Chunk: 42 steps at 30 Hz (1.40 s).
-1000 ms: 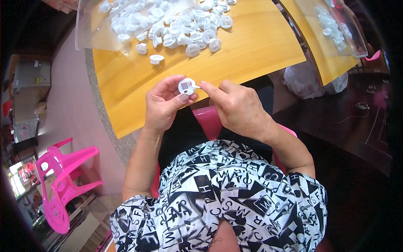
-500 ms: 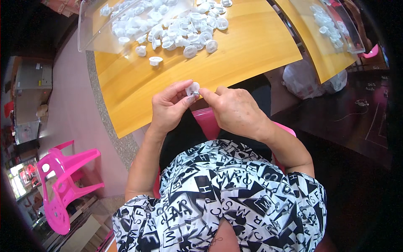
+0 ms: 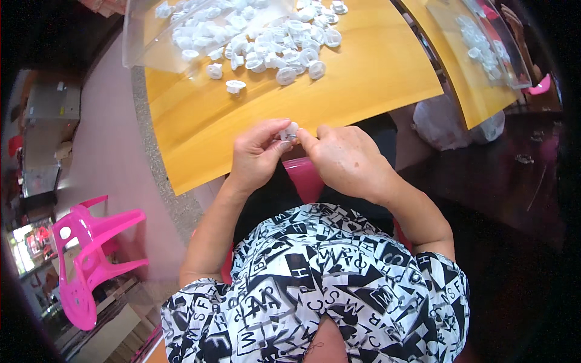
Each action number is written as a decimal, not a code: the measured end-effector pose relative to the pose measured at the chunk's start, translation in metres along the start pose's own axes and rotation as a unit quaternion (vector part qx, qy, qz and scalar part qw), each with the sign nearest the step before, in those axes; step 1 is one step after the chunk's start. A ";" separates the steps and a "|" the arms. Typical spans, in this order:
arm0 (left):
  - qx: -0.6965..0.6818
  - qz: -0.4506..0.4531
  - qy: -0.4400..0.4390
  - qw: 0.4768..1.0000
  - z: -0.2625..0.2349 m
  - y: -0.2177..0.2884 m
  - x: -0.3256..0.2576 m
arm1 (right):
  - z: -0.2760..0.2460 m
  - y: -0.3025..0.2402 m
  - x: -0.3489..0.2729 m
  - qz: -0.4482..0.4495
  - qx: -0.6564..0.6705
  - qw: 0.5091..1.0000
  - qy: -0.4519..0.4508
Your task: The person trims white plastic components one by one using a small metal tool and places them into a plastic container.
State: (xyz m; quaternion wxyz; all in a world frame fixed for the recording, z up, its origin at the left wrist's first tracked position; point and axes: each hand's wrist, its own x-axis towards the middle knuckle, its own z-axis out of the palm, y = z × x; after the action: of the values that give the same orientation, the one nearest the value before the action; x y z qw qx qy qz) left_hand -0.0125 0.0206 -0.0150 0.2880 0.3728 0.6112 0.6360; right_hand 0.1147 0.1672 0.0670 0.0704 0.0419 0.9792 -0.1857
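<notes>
At the near edge of the table, my left hand [image 3: 259, 154] pinches a small white round plastic part [image 3: 290, 129] between thumb and fingertips. Beside it is my right hand [image 3: 348, 158], fingers curled in and index fingertip against the part. A thin greyish sliver shows where the fingertips meet, too small to name. What the right fingers grip is hidden behind the hand. Beyond my hands, a heap of similar white plastic parts [image 3: 260, 45] lies on the yellow wood-grain table [image 3: 200, 133]. One loose white part [image 3: 235, 86] lies closest to me.
A clear plastic bin [image 3: 134, 37] lies at the far left of the table, with white parts in it. Across a gap stands a second yellow table [image 3: 484, 100] with more white parts. Plastic bags [image 3: 439, 124] hang or sit below. A pink stool [image 3: 91, 254] is on the floor at left.
The whole view has shifted slightly, so the table and hands appear further right. The white part has turned in my left fingers and now shows more of its side.
</notes>
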 end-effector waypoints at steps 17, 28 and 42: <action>0.415 0.095 0.230 0.875 -0.159 0.126 0.155 | 0.025 0.026 0.000 -0.013 0.096 0.986 0.134; 0.454 0.137 0.171 0.864 -0.061 0.012 0.052 | 0.031 0.029 0.005 -0.022 0.176 0.974 0.143; 0.131 0.127 0.063 0.981 0.011 0.029 0.006 | 0.020 0.017 0.007 0.108 0.684 0.714 0.104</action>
State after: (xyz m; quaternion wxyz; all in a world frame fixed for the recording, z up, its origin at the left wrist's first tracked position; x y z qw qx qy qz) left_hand -0.0041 0.0293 0.0147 0.1144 0.4409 0.6536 0.6043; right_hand 0.1123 0.1757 0.0421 -0.0605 0.2031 0.5750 -0.7902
